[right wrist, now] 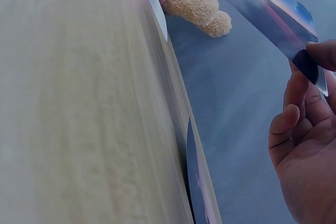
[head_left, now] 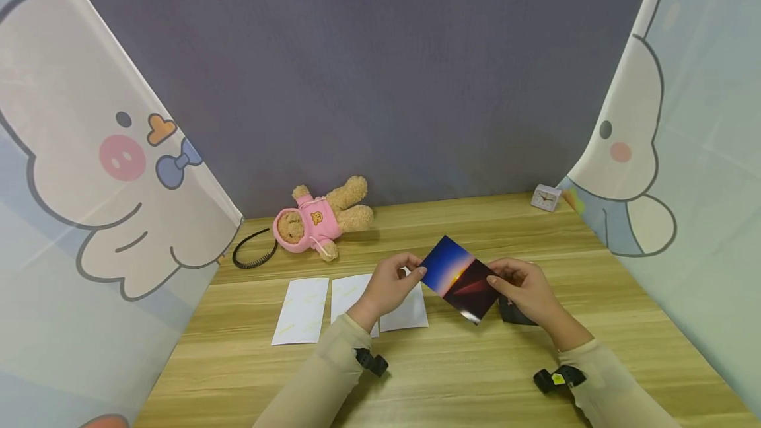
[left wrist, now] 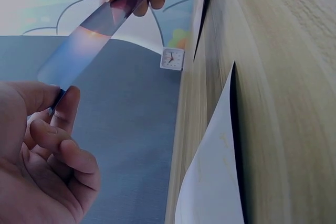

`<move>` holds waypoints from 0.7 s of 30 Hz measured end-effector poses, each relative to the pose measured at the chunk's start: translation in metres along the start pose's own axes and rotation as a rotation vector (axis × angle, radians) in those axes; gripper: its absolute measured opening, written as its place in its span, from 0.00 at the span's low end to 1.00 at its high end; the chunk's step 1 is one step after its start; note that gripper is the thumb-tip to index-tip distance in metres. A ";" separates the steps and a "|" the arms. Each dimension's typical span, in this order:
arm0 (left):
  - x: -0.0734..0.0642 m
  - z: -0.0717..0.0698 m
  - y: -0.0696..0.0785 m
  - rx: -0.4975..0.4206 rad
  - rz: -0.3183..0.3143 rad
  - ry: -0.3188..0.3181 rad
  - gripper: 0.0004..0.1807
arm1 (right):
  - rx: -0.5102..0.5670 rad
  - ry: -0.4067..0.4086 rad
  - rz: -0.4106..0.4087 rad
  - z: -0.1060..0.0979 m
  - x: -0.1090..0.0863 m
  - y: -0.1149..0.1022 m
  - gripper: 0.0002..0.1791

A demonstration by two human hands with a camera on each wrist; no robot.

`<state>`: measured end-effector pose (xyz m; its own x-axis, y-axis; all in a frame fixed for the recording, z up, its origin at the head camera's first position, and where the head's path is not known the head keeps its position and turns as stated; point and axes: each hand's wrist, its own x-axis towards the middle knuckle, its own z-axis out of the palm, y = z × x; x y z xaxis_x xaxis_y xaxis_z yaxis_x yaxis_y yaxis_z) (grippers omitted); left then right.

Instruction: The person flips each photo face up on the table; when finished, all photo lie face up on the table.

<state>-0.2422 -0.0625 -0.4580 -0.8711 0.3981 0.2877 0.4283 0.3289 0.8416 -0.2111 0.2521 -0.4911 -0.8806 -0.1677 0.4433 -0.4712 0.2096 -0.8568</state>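
Note:
A glossy photo print (head_left: 460, 276) with a blue sky, an orange glow and a dark lower part is held tilted above the table. My left hand (head_left: 389, 286) pinches its left corner between thumb and forefinger, and my right hand (head_left: 529, 292) pinches the opposite corner. Both wrist views show the photo (left wrist: 86, 40) lifted off the wood. Below lie a white sheet (head_left: 301, 312) on the left, a second white sheet (head_left: 346, 289) and a third white sheet (head_left: 407, 312), the latter two partly covered by my left hand. A dark flat piece (head_left: 514, 314) is mostly hidden under my right hand.
At the back left a teddy bear (head_left: 321, 216) in a pink hoodie lies on its side, with a black headband (head_left: 255, 263) beside it. A small white clock (head_left: 545, 197) stands at the back right. Cartoon-printed cloth walls and a grey back panel (head_left: 380, 84) enclose the wooden table (head_left: 452, 382).

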 end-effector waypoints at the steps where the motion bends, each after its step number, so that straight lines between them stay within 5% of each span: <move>1: 0.000 0.000 0.000 -0.002 0.000 0.000 0.04 | -0.004 -0.003 -0.004 0.000 0.000 0.000 0.09; 21: -0.001 0.001 -0.001 -0.040 -0.016 0.002 0.05 | 0.001 -0.038 -0.016 0.001 0.000 0.000 0.07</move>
<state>-0.2420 -0.0622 -0.4594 -0.8784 0.3910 0.2748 0.4041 0.3007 0.8639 -0.2113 0.2513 -0.4915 -0.8701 -0.2078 0.4470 -0.4856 0.2058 -0.8496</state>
